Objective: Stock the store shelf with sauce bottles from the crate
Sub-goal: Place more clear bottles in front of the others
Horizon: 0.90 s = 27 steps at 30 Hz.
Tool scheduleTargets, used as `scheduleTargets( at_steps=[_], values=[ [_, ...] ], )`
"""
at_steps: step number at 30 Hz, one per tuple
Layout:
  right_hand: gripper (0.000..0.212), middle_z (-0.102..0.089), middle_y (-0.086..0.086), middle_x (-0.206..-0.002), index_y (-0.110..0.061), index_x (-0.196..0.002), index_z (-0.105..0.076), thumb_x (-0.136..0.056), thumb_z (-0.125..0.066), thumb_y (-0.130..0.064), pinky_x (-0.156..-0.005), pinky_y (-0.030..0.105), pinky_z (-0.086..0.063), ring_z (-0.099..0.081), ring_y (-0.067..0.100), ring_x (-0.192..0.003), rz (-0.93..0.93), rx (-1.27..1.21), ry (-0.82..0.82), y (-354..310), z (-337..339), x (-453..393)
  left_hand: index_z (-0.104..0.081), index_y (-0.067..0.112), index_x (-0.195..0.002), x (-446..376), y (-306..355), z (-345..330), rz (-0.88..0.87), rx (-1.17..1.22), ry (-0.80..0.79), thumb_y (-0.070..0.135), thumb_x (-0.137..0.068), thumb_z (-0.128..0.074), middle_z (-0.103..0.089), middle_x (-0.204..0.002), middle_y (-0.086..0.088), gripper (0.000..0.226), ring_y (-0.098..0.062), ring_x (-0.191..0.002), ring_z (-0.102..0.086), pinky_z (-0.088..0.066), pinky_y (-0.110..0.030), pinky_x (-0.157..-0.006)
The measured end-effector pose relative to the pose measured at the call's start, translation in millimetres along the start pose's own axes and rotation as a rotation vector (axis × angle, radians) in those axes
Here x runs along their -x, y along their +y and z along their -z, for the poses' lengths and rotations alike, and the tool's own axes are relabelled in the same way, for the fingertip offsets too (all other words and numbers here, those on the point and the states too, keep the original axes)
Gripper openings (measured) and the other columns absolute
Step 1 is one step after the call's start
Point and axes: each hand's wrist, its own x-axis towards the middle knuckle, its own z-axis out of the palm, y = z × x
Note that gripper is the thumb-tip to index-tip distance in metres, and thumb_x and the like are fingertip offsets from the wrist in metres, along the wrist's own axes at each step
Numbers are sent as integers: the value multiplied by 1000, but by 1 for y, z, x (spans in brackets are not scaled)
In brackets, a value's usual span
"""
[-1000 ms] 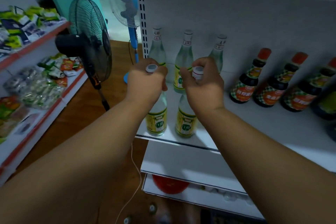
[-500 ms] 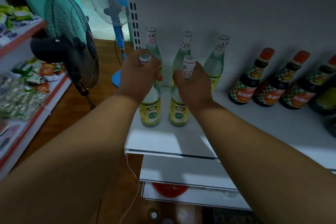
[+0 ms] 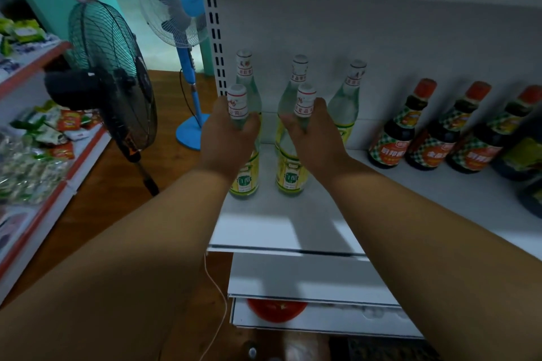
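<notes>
Setting: a dim shop aisle with a white shelf ahead, a wooden floor below it, and a side rack of snack packets on the left.
Back row: three clear bottles stand against the shelf's rear wall, with dark sauce bottles in a line to their right.
Left hand: the left hand has its grip curled round the neck of the left front bottle, just under the white cap.
Right hand: the right hand has its grip curled round the neck of the right front bottle in the same way.
Change: over the last second both bottles have gone further back on the shelf, and both hands have slid lower on the necks, so more of each cap shows.
Position now: each front bottle stands upright, just in front of a back-row bottle, and its base looks set down on the shelf.
Meaning: these two seem placed; letting go would likely be next, then back for more.
Crate: not in view, so how many bottles are left cannot be told.
Hidden: the fingertips lie behind the necks, and the hands cover the bottles' shoulders.
Cut off: the far-right dark bottles run out of the picture.
Unclear: a red round thing under the lower shelves and small objects on the floor are too dim to name.
Fans: a dark fan and a blue fan stand left of the shelf.
</notes>
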Motion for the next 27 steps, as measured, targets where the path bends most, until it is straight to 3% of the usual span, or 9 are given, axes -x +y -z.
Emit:
scheduleTargets(
  at_steps=[6,11,13,15,17,18,22,25,27],
  values=[
    [42,-61,4,-112,-12,-117,-46,-93,-60,-44,-81,28,-43,-59,18,-101,-94,-7,-74,1,6,-1,-51,21,-127,-4,1,-1,-25,6,-43,45,-88,-61,-63,-121,4,47,-10,-111,-59,-51,-34,-94],
    [32,-56,5,-101,-12,-101,-52,-93,-55,-43,-78,33,-42,-54,25,-94,-17,221,158,14,11,43,-49,14,-129,21,-8,9,22,5,4,33,-96,-53,-55,-117,7,38,-6,-108,-53,-39,-10,-81],
    [27,-53,1,-92,-14,-91,-53,-93,-50,-41,-75,33,-41,-53,22,-87,92,232,179,13,10,61,-50,25,-128,41,-24,7,69,54,12,33,-98,-49,-56,-112,12,31,-3,-107,-57,-39,-7,-80],
    [27,-53,1,-88,-11,-88,-57,-93,-49,-36,-72,31,-40,-52,20,-84,206,239,167,7,7,70,-43,49,-129,54,-35,7,63,206,-60,47,-95,-49,-60,-123,10,35,-3,-115,-58,-49,-24,-94],
    [25,-53,0,-89,-9,-91,-58,-94,-51,-33,-69,29,-38,-49,15,-80,222,222,113,-5,1,69,-38,62,-129,55,-42,6,79,261,-72,58,-90,-49,-57,-135,3,40,-14,-124,-56,-48,-46,-101],
    [23,-53,-1,-93,-10,-98,-58,-94,-53,-32,-69,27,-36,-48,13,-81,190,202,63,-13,-3,66,-37,63,-130,53,-42,7,90,242,-72,60,-89,-49,-55,-138,3,43,-15,-125,-55,-47,-49,-103],
    [48,-55,1,-127,-18,-134,-45,-94,-56,-41,-88,33,-46,-57,19,-106,32,240,-114,-46,-23,41,-40,30,-141,62,-48,7,208,230,-36,37,-96,-52,-54,-136,-2,47,-19,-124,-54,-46,-40,-102],
    [45,-61,1,-122,-19,-128,-49,-92,-59,-44,-88,34,-47,-59,21,-110,3,291,-266,-56,-31,27,-54,20,-132,83,-52,2,368,188,71,19,-97,-54,-63,-124,-2,35,-19,-113,-60,-48,-30,-90],
    [41,-60,-5,-110,-19,-121,-51,-90,-63,-44,-86,33,-49,-61,18,-104,-3,247,-300,-55,-31,24,-58,31,-125,93,-51,-3,409,211,54,15,-97,-53,-67,-114,6,32,-11,-103,-63,-49,-27,-85]
  ],
)
